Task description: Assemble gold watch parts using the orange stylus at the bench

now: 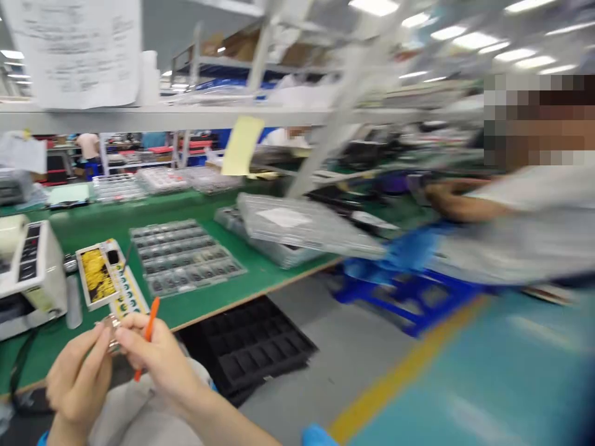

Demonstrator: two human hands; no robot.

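A small shiny metallic part (113, 333) sits between the fingertips of both hands at the lower left; its kind is too blurred to tell. My left hand (79, 375) pinches it from the left with closed fingers. My right hand (155, 350) has thumb and fingertips at the part's other side, and an orange stick-like tool (151, 321) is gripped among its fingers. Just beyond the hands, on the green-topped bench, lie a white box of small yellow pieces (97, 277) and a sheet with green and yellow pieces (126, 288).
A clear compartment tray (183, 257) lies on the bench, with stacked clear trays (297, 226) farther right. A white machine (39, 279) stands left. Below the bench edge is a black tray (255, 344). A co-worker (525, 217) sits at right near a blue stool (413, 303).
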